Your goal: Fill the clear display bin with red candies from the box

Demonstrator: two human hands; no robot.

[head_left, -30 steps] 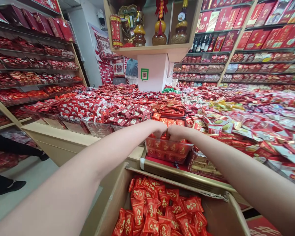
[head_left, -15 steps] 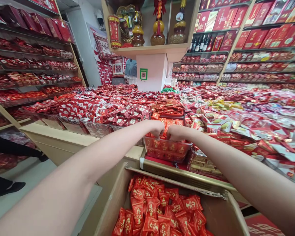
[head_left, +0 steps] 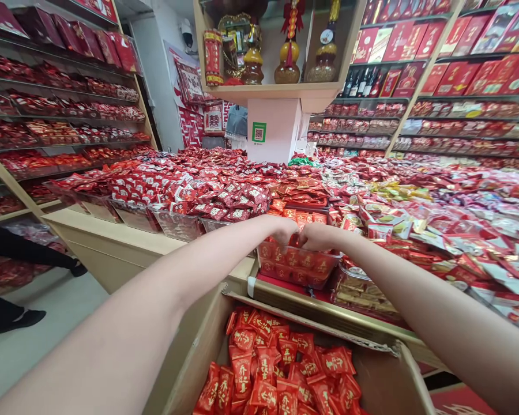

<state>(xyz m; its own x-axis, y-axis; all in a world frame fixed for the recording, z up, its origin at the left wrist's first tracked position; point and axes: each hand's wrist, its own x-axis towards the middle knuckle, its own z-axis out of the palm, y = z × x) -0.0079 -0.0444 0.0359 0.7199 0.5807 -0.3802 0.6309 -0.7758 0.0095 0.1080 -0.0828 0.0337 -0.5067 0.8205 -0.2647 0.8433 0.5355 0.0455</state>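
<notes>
Both hands reach forward to a clear plastic bin point(head_left: 298, 276) filled with red wrapped candies point(head_left: 305, 218) at the counter's front edge. My left hand point(head_left: 286, 230) is over the bin's left part, fingers curled down and closed. Close beside it, my right hand point(head_left: 318, 236) is over the right part, its fingers bent inward and closed too. Red wrappers lie right at the fingertips, but what either hand grips is hidden. Below the counter stands an open cardboard box point(head_left: 384, 374) with many red candies with gold lettering point(head_left: 266, 366) inside.
Heaped candy bins point(head_left: 177, 222) line the counter on the left, and more wrapped sweets point(head_left: 424, 213) spread to the right. Under the display cabinet point(head_left: 272, 92) is a white pillar point(head_left: 274, 129). Another person's legs point(head_left: 26, 248) are at far left. Stocked shelves point(head_left: 60, 98) rise behind.
The view has shifted slightly, so the scene sits a little further right. Both hands stay at the bin and have moved slightly, with their fingers still closed.
</notes>
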